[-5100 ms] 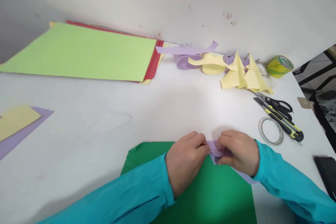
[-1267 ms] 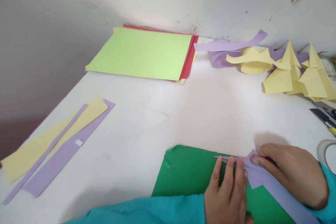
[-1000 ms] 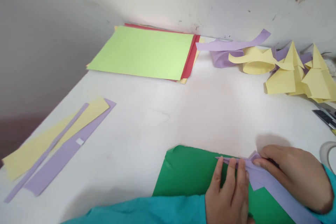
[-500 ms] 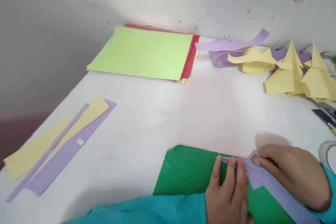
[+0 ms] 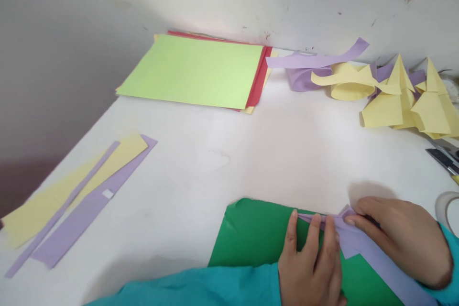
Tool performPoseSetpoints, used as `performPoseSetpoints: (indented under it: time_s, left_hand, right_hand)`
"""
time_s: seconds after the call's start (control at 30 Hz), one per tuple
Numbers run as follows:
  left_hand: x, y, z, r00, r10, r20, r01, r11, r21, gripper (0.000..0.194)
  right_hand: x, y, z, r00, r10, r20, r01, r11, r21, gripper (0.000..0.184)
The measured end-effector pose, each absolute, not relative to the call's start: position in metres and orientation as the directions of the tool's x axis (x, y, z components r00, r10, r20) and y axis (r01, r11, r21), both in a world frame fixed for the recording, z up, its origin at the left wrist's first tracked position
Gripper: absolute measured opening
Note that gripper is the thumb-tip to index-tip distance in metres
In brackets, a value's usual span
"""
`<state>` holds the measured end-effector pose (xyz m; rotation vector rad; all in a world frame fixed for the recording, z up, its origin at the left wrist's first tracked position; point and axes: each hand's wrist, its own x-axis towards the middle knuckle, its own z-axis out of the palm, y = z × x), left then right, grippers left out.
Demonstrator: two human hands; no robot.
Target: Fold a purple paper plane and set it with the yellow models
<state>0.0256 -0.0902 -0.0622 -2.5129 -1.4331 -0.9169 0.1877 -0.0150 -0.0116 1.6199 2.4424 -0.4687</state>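
Note:
A folded piece of purple paper (image 5: 353, 239) lies over a green sheet (image 5: 251, 234) near the front of the table. With fingers spread and stretched out, my left hand (image 5: 311, 260) presses on the narrow pointed end of the purple paper. My right hand (image 5: 401, 234) pinches the paper's upper edge between thumb and curled fingers, just right of the left fingertips. The purple paper runs on below the right hand toward the lower right corner of the view. Part of its folds is hidden under the left fingers.
At the back lies a stack of coloured sheets with a light green one (image 5: 193, 71) on top. Folded yellow paper shapes (image 5: 387, 107) stand at the back right, near a cutter (image 5: 442, 160) and a tape roll (image 5: 446, 210). Yellow and purple strips (image 5: 71, 234) lie at left.
The fingers of my left hand have shifted slightly left along the narrow end of the purple paper. My right hand keeps its pinch in the same place.

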Motion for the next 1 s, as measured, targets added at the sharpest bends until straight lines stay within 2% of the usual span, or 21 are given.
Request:
performPoseSetpoints:
  time_s: [0.3,0.5,0.73,1.0]
  left_hand:
    - [0.0254,-0.0907,-0.0622,0.4,0.744,0.536,0.814,-0.557,0.166,0.045]
    - [0.0245,-0.0903,-0.0638,0.4,0.727,0.558,0.801,-0.574,0.173,0.055]
    - [0.022,-0.0897,-0.0627,0.437,0.731,0.524,0.786,-0.593,0.173,0.033]
    - [0.0235,-0.0922,-0.0602,0.441,0.745,0.5,0.793,-0.584,0.17,0.036]
  right_hand:
    - [0.1884,-0.0127,-0.0105,-0.387,0.86,-0.333,0.922,0.35,-0.167,0.03]
    - [0.1883,-0.0136,-0.0109,-0.382,0.86,-0.338,0.924,0.344,-0.169,0.031]
    - [0.1878,-0.0131,-0.0101,-0.406,0.854,-0.325,0.913,0.368,-0.174,0.029]
    - [0.1839,-0.0121,-0.006,-0.427,0.856,-0.289,0.904,0.41,-0.121,0.028]
